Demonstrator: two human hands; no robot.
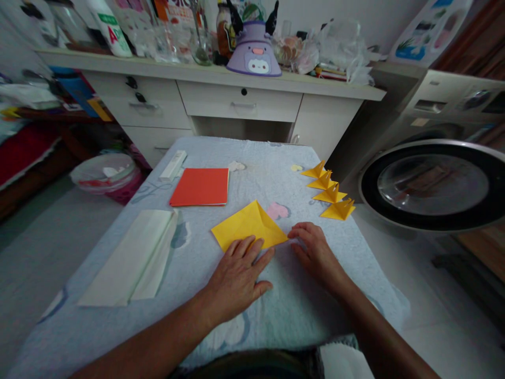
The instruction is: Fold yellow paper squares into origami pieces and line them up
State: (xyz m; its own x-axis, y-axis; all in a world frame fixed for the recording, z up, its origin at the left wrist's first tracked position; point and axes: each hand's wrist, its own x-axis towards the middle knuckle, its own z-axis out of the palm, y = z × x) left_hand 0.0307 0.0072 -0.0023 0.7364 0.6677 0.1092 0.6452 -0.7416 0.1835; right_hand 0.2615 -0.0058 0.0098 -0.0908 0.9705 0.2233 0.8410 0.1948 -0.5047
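A partly folded sheet of yellow paper (pixel 246 222) lies on the cloth-covered table, with a folded flap along its right side. My left hand (pixel 240 276) rests flat on its lower edge, fingers spread. At the paper's right corner is my right hand (pixel 313 252), its fingers curled and the index fingertip at the corner; whether it grips the corner is hard to see. Several folded yellow paper figures (pixel 330 193) stand in a row at the table's right edge. A stack of red paper (pixel 201 187) lies beyond my left hand.
On the table's left are a white folded paper sheet (pixel 130 258) and a small white box (pixel 172 166). Behind stands a white cabinet (pixel 236 100) with bottles and a purple hat (pixel 255 50) on top. A washing machine (pixel 453 105) has its round door open at right. A bin (pixel 108 173) stands left.
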